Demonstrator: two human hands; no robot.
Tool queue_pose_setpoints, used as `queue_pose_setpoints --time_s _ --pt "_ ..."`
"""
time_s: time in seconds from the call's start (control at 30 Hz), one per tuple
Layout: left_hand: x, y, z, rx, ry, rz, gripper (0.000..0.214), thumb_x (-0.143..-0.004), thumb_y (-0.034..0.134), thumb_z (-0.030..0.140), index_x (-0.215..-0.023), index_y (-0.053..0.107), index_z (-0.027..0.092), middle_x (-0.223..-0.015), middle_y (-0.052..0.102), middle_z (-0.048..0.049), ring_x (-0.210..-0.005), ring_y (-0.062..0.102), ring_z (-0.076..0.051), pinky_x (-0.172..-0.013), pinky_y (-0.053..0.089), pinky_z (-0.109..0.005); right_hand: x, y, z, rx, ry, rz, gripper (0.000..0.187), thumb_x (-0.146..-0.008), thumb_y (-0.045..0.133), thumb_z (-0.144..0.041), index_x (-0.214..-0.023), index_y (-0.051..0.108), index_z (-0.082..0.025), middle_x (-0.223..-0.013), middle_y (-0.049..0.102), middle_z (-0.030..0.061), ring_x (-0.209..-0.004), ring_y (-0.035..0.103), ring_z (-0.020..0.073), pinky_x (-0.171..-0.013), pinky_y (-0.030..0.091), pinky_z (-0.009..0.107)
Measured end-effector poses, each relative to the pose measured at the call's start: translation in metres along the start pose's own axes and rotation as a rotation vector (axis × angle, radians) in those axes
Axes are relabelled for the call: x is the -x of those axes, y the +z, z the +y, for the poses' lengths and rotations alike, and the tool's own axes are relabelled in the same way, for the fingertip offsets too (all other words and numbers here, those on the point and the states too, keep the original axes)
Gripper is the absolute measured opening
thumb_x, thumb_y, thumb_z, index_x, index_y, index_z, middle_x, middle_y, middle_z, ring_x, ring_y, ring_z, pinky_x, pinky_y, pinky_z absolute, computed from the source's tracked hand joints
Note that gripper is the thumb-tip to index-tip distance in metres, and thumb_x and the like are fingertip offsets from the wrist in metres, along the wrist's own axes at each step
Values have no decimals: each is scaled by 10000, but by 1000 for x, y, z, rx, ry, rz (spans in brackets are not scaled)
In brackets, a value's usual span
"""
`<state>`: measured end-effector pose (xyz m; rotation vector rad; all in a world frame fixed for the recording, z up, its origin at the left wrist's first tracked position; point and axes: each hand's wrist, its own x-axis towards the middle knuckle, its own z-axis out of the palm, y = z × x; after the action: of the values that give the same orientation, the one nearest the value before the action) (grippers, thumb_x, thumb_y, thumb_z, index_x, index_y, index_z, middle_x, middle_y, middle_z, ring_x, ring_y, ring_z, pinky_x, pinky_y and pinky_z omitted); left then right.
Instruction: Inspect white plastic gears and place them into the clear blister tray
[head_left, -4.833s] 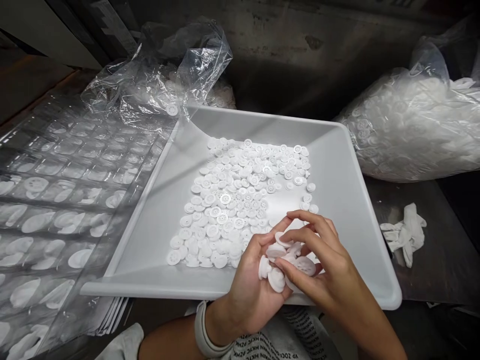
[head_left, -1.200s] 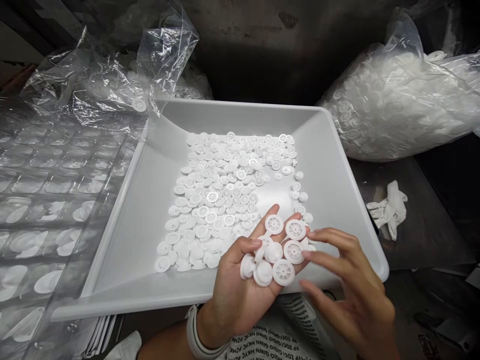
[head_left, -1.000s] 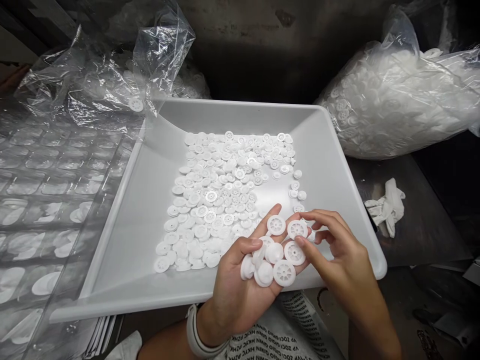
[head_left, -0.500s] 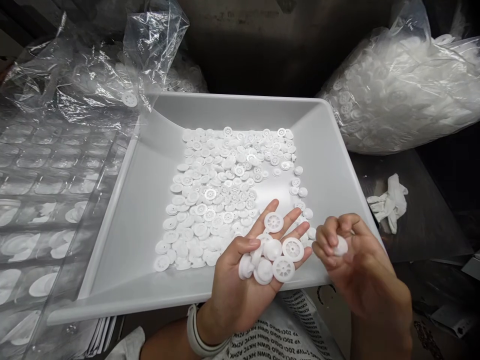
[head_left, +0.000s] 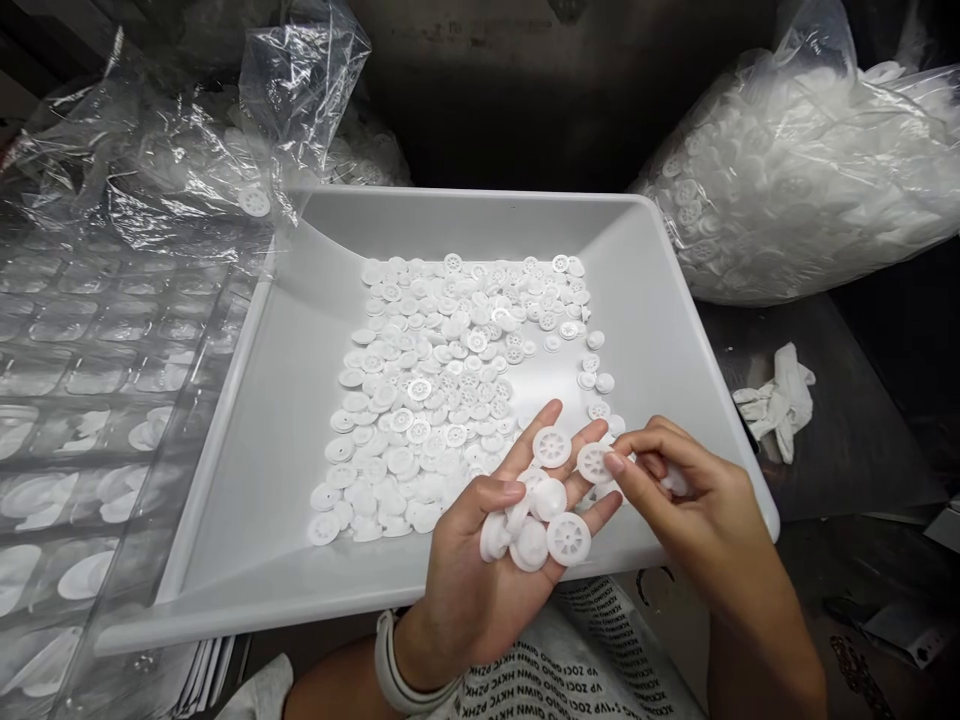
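My left hand (head_left: 474, 575) is turned palm up over the near side of a light grey tray (head_left: 247, 480), holding several small white plastic discs (head_left: 532, 542). Some of them show a spoked, wheel-like face; others show a smooth domed side. Between thumb and index finger, my right hand (head_left: 701, 505) pinches one spoked white disc (head_left: 593, 463) by its edge, just over the left fingers. Another white piece (head_left: 676, 482) is partly hidden in the curled right fingers. Beneath the hands, many similar discs (head_left: 405, 420) lie spread over the tray floor.
A clear blister tray (head_left: 97, 370) with white pieces in some pockets lies at left. Crumpled clear plastic bags (head_left: 202, 150) stand behind it. A full bag of white parts (head_left: 810, 190) rests at back right, above a crumpled white glove (head_left: 780, 400).
My right hand has moved left to my left hand and pinched a spoked disc from among those lying there, lifting it toward the fingertips. My left hand has barely moved.
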<state>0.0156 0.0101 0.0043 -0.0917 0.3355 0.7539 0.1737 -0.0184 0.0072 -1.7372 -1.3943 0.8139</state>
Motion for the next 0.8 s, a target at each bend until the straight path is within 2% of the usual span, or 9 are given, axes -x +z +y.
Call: queue_pose_setpoints --time_s 0.1,0.27,0.37,0.47,0.67,0.8 --pt "-1 -1 0 2 0 11 654 -840 363 175 -1484 250 178 -1402 506 -165 -1342 423 -283 -1157 191 -512 -4 1 0 44 -8 32 126 -874 605 -315 -818 633 -205 -697 398 -19 -606 406 84 -504 355 194" --pt "-2 -1 0 23 -6 45 663 -845 370 182 -1491 224 202 -1411 500 -153 -1322 450 -269 -1153 240 -467 4 -1 1 62 -37 103 103 -885 595 -274 -975 601 -223 -691 377 -37 -574 393 73 -484 346 188" --pt "-3 0 1 28 4 90 675 -844 382 191 -1496 208 210 -1408 507 -140 -1312 464 -263 -1148 260 -450 18 -3 -2 120 -227 8 206 -865 624 -221 -1066 582 -221 -710 403 -31 -608 424 80 -529 380 196" --pt "-3 1 2 11 9 137 719 -846 399 217 -1513 130 234 -1419 497 -128 -1310 466 -266 -1165 220 -445 29 1 -5 244 -426 -108 291 -849 648 -209 -1125 565 -171 -749 472 -3 -651 487 97 -546 425 211" --pt "-3 0 1 -4 12 126 759 -854 392 233 -1519 27 234 -1439 469 -142 -1315 458 -279 -1175 173 -454 33 13 0 373 -529 -57 258 -873 610 -160 -1130 579 -167 -722 523 3 -637 530 104 -529 421 223" --pt "-2 -1 0 23 16 117 767 -849 395 223 -1518 19 235 -1436 470 -146 -1312 460 -290 -1161 206 -464 38 7 11 423 -612 -68 414 -834 627 -82 -1230 547 -172 -681 514 -17 -585 496 97 -547 398 249"
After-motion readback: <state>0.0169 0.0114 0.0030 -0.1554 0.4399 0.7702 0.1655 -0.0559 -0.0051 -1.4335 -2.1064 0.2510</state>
